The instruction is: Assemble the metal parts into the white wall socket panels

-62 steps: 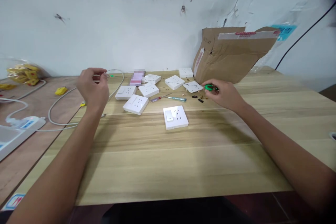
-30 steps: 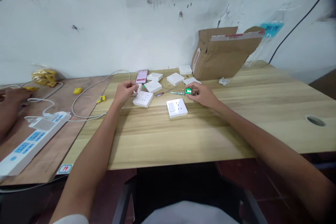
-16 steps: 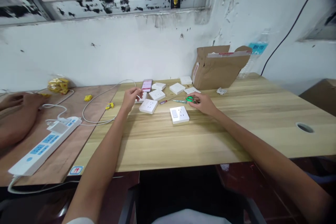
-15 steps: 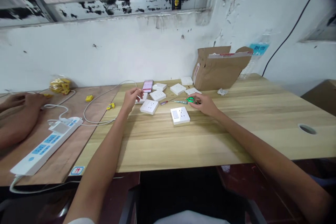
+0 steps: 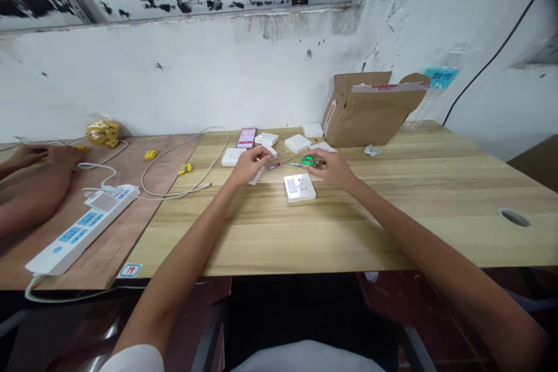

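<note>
My left hand (image 5: 251,165) is over a white socket panel (image 5: 256,176) that it mostly hides. Its fingers are stretched and slightly curved, with nothing visible in them. Near its fingertips lies a screwdriver with a dark reddish handle (image 5: 273,166). My right hand (image 5: 330,168) has its fingers closed around a small green ring-shaped thing (image 5: 308,160); its exact kind is unclear. A thin, pale-tipped rod (image 5: 294,164) lies just left of it. In front, a white switch-and-socket panel (image 5: 300,188) rests face up on the table.
More white panels (image 5: 297,143) and a phone (image 5: 246,138) lie behind my hands. A brown paper bag (image 5: 377,113) stands at the back right. On the left are a white cable (image 5: 172,193), a power strip (image 5: 85,226), yellow pieces (image 5: 185,168) and another person's hands (image 5: 63,157).
My left hand has moved right, from beside the left panels toward the screwdriver. My right hand has shifted slightly left, still at the green thing. The view has also shifted a little.
</note>
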{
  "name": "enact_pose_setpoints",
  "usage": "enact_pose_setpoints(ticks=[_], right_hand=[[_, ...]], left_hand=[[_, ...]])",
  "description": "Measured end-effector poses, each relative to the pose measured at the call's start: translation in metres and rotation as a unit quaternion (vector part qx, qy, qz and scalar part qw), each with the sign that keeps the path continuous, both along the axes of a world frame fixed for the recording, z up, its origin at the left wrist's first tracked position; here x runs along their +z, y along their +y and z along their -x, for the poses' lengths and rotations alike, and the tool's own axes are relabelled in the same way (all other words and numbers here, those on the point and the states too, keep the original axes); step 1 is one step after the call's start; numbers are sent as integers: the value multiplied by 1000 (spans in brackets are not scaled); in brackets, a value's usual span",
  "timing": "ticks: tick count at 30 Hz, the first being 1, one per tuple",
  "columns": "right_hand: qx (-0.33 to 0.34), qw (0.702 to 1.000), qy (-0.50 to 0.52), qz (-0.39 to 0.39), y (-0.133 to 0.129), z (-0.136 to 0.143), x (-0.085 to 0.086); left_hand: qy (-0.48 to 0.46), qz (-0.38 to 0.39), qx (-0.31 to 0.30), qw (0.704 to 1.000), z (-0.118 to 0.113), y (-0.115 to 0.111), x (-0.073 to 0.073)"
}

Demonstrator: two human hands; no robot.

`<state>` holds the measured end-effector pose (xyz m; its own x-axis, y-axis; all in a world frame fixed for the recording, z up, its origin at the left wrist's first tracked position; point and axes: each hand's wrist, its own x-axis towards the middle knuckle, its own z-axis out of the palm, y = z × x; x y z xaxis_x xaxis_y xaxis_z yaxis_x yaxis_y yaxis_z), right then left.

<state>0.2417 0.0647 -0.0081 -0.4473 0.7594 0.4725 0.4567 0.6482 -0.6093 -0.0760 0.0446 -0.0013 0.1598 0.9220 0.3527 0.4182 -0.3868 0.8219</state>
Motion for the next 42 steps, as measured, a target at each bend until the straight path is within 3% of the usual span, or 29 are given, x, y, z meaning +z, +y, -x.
enact_pose_setpoints(ticks=[3,6,13,18,23,28,33,42], right_hand=[[21,999,18,15,2,23,7],[27,997,59,38,-3,40,7],[59,994,77,50,-15,38,-16],[24,1000,8,-19,-5,28,-20],[8,998,-13,-68,-3,24,-18],[14,998,-20,-61,-7,28,-16],[33,997,-41,-56,-13,33,-16],[59,996,-37,-57,-28,38,-7]], left_hand=[[35,10,-89,995,-29,-7,4],[28,-24,-68,997,-42,-11,1],[-5,-71,-24,997,-40,-13,-18],[-61,-39,4,997,-30,-10,-15],[-111,-61,10,992,-17,-4,-13],[-187,14,-29,982,-22,-3,-19],[-199,18,-86,976,-37,-9,-24],[-171,11,-103,980,-50,-26,-11]])
